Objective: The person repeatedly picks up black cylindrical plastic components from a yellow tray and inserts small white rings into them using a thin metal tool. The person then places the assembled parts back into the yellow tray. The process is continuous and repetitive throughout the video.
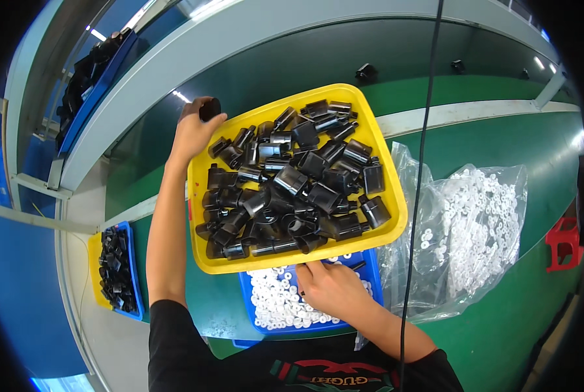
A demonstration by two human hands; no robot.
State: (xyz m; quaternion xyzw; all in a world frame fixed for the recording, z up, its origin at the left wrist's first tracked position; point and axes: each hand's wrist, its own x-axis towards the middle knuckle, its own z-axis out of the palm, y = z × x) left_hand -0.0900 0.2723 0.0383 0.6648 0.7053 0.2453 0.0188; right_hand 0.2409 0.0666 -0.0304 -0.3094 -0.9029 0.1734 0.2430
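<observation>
Two hands at work: left hand (194, 134), arm outstretched, grips a black part (209, 108), its long axis upright; right hand (328, 287), fingers curled, rests among white rings (275, 307).

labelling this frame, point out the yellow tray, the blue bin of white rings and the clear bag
yellow tray (396, 215), head view, right rim
blue bin of white rings (245, 297), head view, left wall
clear bag (494, 176), head view, upper right side
</observation>
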